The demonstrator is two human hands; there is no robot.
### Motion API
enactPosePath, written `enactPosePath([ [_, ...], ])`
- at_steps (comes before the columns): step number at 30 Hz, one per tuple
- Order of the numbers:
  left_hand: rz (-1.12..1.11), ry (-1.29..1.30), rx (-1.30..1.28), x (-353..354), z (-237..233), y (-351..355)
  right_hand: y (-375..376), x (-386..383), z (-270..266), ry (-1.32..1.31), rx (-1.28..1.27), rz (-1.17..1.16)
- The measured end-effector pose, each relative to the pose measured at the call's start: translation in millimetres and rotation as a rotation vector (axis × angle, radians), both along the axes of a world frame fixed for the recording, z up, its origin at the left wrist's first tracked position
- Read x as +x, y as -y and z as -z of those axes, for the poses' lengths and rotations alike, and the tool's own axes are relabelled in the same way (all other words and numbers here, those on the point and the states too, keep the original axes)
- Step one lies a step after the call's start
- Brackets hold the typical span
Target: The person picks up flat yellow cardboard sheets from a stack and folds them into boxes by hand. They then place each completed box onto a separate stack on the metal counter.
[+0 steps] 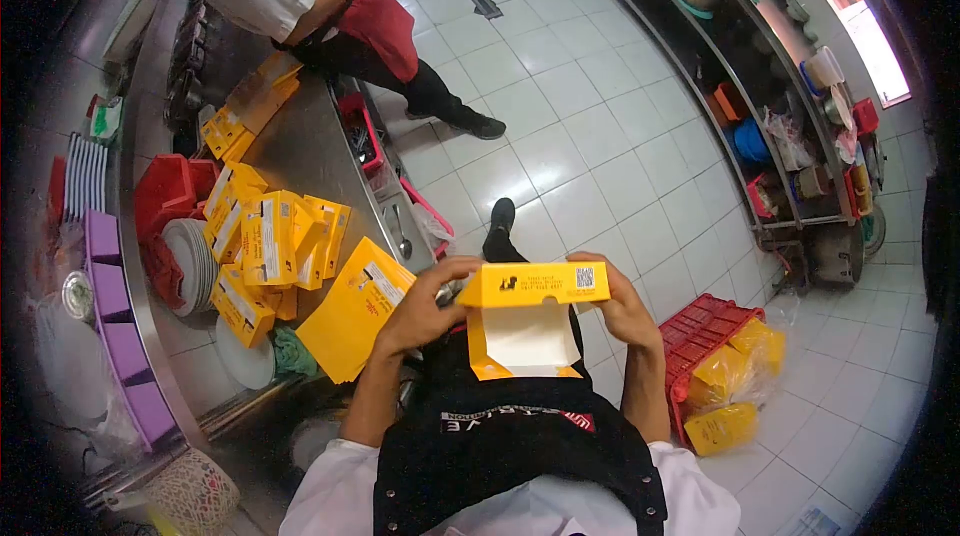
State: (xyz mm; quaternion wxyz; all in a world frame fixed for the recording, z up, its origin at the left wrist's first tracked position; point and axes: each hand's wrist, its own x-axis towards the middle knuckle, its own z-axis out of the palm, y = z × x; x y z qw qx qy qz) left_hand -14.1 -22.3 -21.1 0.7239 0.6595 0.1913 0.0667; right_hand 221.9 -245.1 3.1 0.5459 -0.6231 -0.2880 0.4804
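Observation:
A yellow carton (540,283) with a white inside is held up in front of my black apron. Its near end stands open, with flaps spread. Gripping its left side is my left hand (425,308), fingers bent round the edge. My right hand (622,308) grips the right side, near a printed square code. Just left of my left hand lies a stack of flat yellow cartons (355,314). Beyond it, folded yellow boxes (268,238) are heaped on the metal counter.
A co-worker in a red apron (380,11) stands at the counter's far end. A red crate (700,321) with bagged yellow items sits on the tiled floor at right. Plates (190,266) and purple bins (118,311) are at left; shelves (735,76) line the right.

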Motion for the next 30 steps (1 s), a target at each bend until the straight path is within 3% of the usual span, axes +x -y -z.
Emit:
enactPosePath([
  [2, 0.133, 0.047, 0.138, -5, -27, 1, 8, -8, -1, -0.031, 0.020, -0.005],
  [3, 0.239, -0.011, 0.078, -12, -25, 2, 12, -12, 0, -0.021, 0.038, -0.010],
  [6, 0.286, -0.031, 0.102, -27, -19, 15, 24, -24, 8, 0.074, 0.026, 0.132],
  [10, 0.062, -0.002, -0.233, -18, 20, 51, 34, -30, 32, -0.097, 0.037, 0.356],
  [14, -0.105, 0.275, -0.202, 8, 40, 63, 22, -28, 22, -0.198, -0.059, 0.398],
  [17, -0.334, 0.371, -0.570, 29, 29, 61, 22, -31, 30, 0.048, -0.012, 0.299],
  [19, -0.461, 0.424, -0.749, 42, 24, 54, 10, -43, 15, 0.074, 0.023, 0.285],
  [23, -0.553, 0.380, -0.821, 47, 14, 42, 9, -48, 29, 0.079, -0.015, 0.255],
  [27, -0.450, 0.441, -1.010, 41, 7, 23, -1, -53, 19, 0.072, 0.050, 0.304],
  [30, -0.470, 0.334, -0.801, 41, 14, 28, -9, -68, 5, -0.001, 0.092, 0.272],
])
